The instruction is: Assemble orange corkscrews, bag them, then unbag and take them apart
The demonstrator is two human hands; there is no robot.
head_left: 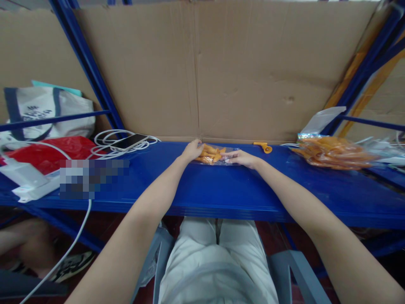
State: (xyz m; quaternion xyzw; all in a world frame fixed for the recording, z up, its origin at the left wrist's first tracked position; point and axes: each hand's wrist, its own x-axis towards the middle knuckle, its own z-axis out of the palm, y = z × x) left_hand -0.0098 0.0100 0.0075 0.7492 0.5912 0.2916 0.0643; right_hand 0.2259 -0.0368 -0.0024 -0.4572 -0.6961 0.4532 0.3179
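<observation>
A clear plastic bag (208,159) with several orange plastic parts in it lies on the blue shelf top in front of me. My left hand (192,150) is closed on the bag's left end, its fingertips partly hidden behind the contents. At the other end, my right hand (241,158) pinches the film, fingers pointing left toward the orange parts. A single loose orange part (263,146), with a round end and a thin arm, rests beyond my right hand near the cardboard wall.
To the right lies a pile of bagged orange parts (332,153). A phone (129,142) sits among coiled white cables at left, near a red bag (63,152) and a white power strip (34,185). Cardboard (240,76) closes the back; blue posts stand at both sides.
</observation>
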